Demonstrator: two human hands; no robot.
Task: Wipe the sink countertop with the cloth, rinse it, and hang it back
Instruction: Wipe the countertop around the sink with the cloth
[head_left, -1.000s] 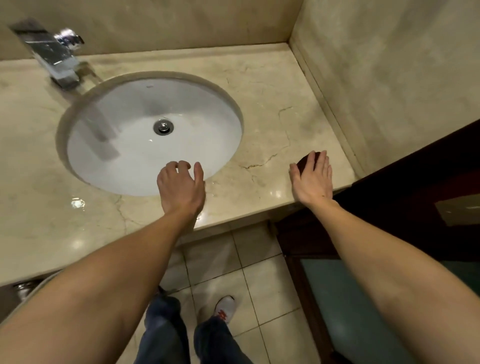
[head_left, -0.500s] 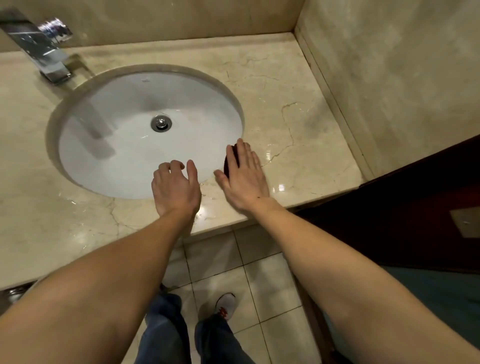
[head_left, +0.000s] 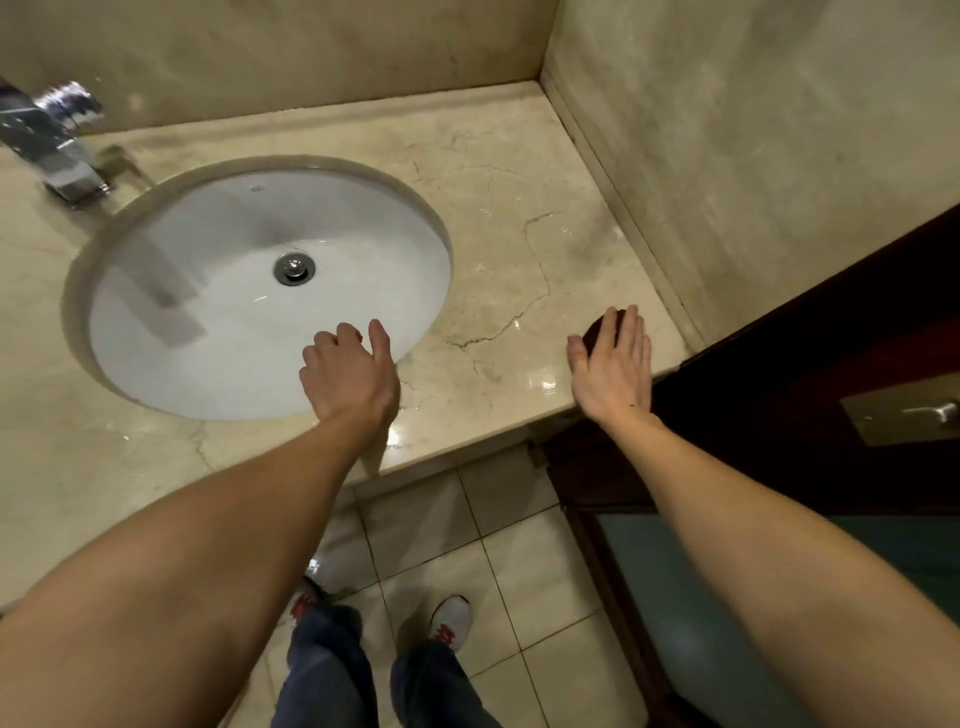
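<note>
**A:** My right hand (head_left: 613, 364) lies flat with the fingers straight, pressing the dark cloth (head_left: 602, 326) onto the surface (head_left: 509, 208) near its front right corner. Only the cloth's far edge shows beyond my fingers.

**B:** And the other hand?

**A:** My left hand (head_left: 348, 379) rests on the front rim of the sink (head_left: 208, 312). Its fingers are loosely curled and hold nothing.

**B:** Which step is this?

**A:** Wiping, I judge, which is the first of three. The cloth has not yet been rinsed or hung.

**B:** What does the next move call for?

**A:** It probably calls for steady downward pressure while I slide the cloth across the stretch between the sink and the side wall. I must also keep it from slipping off the front edge just beside it.

**B:** Count the items.

**A:** There are two hands, one cloth, one surface and one sink with one drain (head_left: 294, 267). One faucet (head_left: 52, 150) stands at the far left.
</note>
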